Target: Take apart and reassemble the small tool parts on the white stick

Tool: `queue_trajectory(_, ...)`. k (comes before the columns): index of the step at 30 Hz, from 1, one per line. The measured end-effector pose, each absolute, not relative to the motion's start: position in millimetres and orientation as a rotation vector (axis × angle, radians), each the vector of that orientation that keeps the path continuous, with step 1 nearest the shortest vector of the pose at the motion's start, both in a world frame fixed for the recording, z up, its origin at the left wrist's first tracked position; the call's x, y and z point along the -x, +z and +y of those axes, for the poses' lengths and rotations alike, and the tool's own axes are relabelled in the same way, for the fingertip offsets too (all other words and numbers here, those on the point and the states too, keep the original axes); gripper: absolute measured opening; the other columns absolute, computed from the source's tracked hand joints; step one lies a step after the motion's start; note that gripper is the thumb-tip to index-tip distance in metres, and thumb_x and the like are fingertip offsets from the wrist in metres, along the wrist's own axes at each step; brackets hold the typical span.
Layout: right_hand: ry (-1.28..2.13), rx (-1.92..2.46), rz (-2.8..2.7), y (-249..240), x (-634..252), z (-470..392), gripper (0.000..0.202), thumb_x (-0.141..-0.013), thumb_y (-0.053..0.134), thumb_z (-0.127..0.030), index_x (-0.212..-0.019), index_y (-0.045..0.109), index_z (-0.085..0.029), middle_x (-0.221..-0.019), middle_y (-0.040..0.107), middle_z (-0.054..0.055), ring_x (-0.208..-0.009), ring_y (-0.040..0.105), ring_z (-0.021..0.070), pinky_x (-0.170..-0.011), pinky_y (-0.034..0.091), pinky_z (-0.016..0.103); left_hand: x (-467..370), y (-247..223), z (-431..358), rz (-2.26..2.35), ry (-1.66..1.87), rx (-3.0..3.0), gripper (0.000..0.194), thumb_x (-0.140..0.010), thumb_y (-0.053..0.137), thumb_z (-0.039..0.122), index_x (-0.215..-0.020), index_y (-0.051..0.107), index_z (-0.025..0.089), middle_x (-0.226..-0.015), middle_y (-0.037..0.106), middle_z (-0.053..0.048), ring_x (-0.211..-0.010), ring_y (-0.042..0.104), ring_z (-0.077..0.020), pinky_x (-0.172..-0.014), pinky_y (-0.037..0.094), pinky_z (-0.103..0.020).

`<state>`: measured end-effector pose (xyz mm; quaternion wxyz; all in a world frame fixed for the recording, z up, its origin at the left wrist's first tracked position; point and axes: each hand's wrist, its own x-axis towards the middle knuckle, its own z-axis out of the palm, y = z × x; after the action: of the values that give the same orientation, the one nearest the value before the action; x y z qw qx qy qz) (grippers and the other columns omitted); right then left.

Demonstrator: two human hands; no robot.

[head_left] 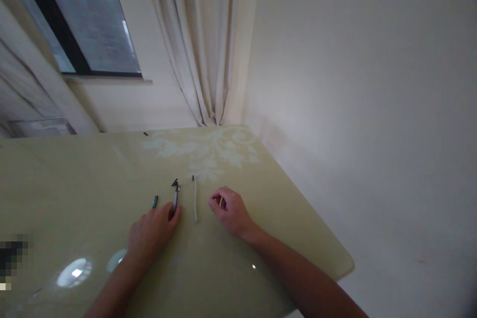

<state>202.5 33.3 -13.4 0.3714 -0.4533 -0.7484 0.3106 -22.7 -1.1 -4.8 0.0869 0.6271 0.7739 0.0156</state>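
My left hand rests on the table, thumb and fingers closed round the lower end of a slim grey-and-black tool. The tool points away from me, with small black parts at its far tip; its exact kind is unclear. To its right lies a thin whitish stick with a dark end, touched by neither hand. A small dark green strip sits just beyond my left knuckles. My right hand is right of the stick, fingers curled and thumb meeting forefinger. Something pale shows inside the curl, too small to name.
The glossy pale-green table has a white floral pattern and a rounded right corner. Near its far edge lies a small black piece. A wall runs along the right; curtains and a window stand behind.
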Motion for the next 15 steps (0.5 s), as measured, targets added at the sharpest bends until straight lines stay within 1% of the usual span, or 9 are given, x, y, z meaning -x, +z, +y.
queue_trajectory(2,0.834,1.146,-1.886,-12,-202,33,0.014,-0.095,0.064,-0.027,-0.089,0.069,-0.016,-0.082,0.062,0.001,-0.073,0.054,0.0122,-0.070,0.040,0.024,17,-4,-3,2.309,0.113,-1.897,0.048,-0.101,0.030,0.053,-0.085,0.067,0.026,-0.086,0.076,-0.011,-0.082,0.072,-0.0337,-0.064,0.041,-0.036)
queue_trajectory(4,0.889,1.132,-1.848,-12,-200,31,0.024,-0.099,0.060,-0.036,-0.090,0.070,-0.016,-0.085,0.062,0.001,-0.076,0.055,0.0127,-0.072,0.041,0.025,4,-5,-9,2.264,0.265,-1.977,0.047,-0.101,0.032,0.053,-0.084,0.066,0.026,-0.083,0.075,-0.007,-0.078,0.071,-0.0289,-0.063,0.038,-0.033)
queue_trajectory(6,0.978,1.097,-1.791,-13,-198,30,0.036,-0.103,0.053,-0.046,-0.092,0.071,-0.017,-0.087,0.062,0.002,-0.078,0.055,0.0135,-0.073,0.043,0.026,-12,-9,-17,2.123,0.448,-2.100,0.045,-0.101,0.036,0.053,-0.079,0.063,0.025,-0.080,0.074,-0.004,-0.073,0.069,-0.0229,-0.063,0.037,-0.030)
queue_trajectory(8,1.111,1.035,-1.712,-16,-195,29,0.044,-0.104,0.048,-0.053,-0.095,0.071,-0.017,-0.087,0.062,0.003,-0.078,0.057,0.0140,-0.072,0.044,0.026,-29,-15,-25,1.954,0.562,-2.188,0.045,-0.100,0.038,0.054,-0.075,0.062,0.025,-0.073,0.070,-0.003,-0.066,0.065,-0.0189,-0.063,0.037,-0.029)
queue_trajectory(10,1.257,0.967,-1.621,-19,-193,30,0.048,-0.102,0.048,-0.058,-0.093,0.069,-0.016,-0.084,0.062,0.003,-0.075,0.057,0.0141,-0.070,0.045,0.026,-38,-19,-31,1.833,0.638,-2.199,0.045,-0.099,0.040,0.055,-0.073,0.061,0.024,-0.070,0.068,-0.002,-0.063,0.061,-0.0174,-0.063,0.037,-0.028)
queue_trajectory(13,1.403,0.886,-1.499,-18,-196,33,0.049,-0.099,0.051,-0.062,-0.084,0.062,-0.016,-0.077,0.062,0.002,-0.069,0.057,0.0138,-0.067,0.046,0.027,-34,-22,-28,1.656,0.720,-2.086,0.048,-0.099,0.041,0.056,-0.070,0.060,0.023,-0.066,0.065,-0.002,-0.061,0.058,-0.0167,-0.062,0.039,-0.027)
queue_trajectory(15,1.436,0.851,-1.468,-13,-203,37,0.046,-0.099,0.051,-0.061,-0.086,0.059,-0.018,-0.070,0.058,-0.001,-0.061,0.054,0.0126,-0.062,0.043,0.026,-25,-21,-20,1.561,0.842,-1.951,0.051,-0.100,0.038,0.057,-0.072,0.064,0.022,-0.065,0.063,-0.002,-0.063,0.059,-0.0175,-0.064,0.044,-0.026)
